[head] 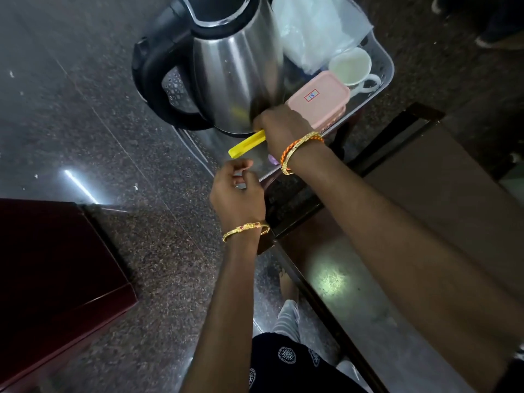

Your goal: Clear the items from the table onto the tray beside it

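A grey plastic tray (387, 66) holds a steel electric kettle (226, 61) with a black handle, a pink lidded box (323, 99), a white cup (353, 68) and a clear plastic bag (314, 26). My right hand (283, 123) is over the tray beside the kettle's base, shut on a yellow plastic stick (246, 144) that points down-left. My left hand (236, 191) hovers at the tray's near corner with its fingers loosely curled; a small pale thing seems pinched in them, but I cannot tell what. A small purple item (271, 159) lies in the tray by my right wrist.
The tray rests on a dark stool or stand (295, 202) over a speckled granite floor (85, 123). A glass-topped table with a dark frame (340, 279) runs down the right. A dark red cabinet (56, 265) stands at lower left. Someone's shoes show at top right.
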Tool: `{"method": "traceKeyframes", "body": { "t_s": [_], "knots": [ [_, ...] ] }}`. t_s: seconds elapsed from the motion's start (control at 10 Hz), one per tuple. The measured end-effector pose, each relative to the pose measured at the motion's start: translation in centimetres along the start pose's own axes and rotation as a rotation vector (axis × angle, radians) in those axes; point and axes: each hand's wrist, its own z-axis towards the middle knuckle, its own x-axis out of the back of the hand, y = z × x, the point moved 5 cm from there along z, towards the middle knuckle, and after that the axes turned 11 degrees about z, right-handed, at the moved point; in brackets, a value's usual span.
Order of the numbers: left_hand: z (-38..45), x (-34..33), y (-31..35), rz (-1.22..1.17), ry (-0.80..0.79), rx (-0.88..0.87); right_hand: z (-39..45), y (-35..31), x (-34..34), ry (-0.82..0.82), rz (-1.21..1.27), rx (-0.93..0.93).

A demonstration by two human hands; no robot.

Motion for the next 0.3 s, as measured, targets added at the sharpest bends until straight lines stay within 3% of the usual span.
{"method": "traceKeyframes", "body": {
  "t_s": [0.2, 0.3],
  "knots": [
    [-0.9, 0.1, 1.4, -0.011, 0.086, -0.057, -0.4, 0.7, 0.9, 0.088, 0.151, -0.025],
    [-1.7, -0.1, 2.2, -0.008, 0.103, -0.093, -2.4, 1.3, 1.3, 0.272, 0.302, 0.036]
  ]
}}
